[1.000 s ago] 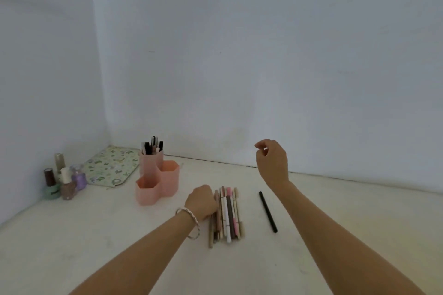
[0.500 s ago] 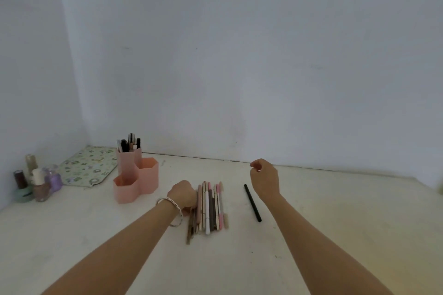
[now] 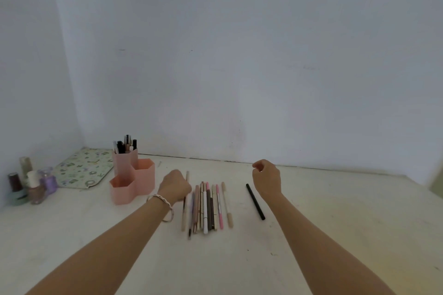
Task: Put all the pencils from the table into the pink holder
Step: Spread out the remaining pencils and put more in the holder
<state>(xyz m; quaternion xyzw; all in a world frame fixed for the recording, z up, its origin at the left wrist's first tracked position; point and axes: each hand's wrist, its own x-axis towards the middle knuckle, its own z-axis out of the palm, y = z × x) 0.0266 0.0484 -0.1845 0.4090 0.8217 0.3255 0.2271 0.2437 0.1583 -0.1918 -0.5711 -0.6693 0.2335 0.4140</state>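
Left hand (image 3: 176, 185) now closed on a beige pencil (image 3: 185, 201) beside the row (image 3: 211, 206); right hand (image 3: 267, 178) curled, empty. Holder (image 3: 133, 181) next.

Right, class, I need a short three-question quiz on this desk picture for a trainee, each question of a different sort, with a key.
1. True or false: the black pencil lies apart from the row of pencils.
2. Which hand is closed on a pencil?
A. left hand
B. right hand
3. Fill in: in the pink holder, only the ___ compartment has pencils standing in it.

Key: 1 true; 2 A; 3 tallest.
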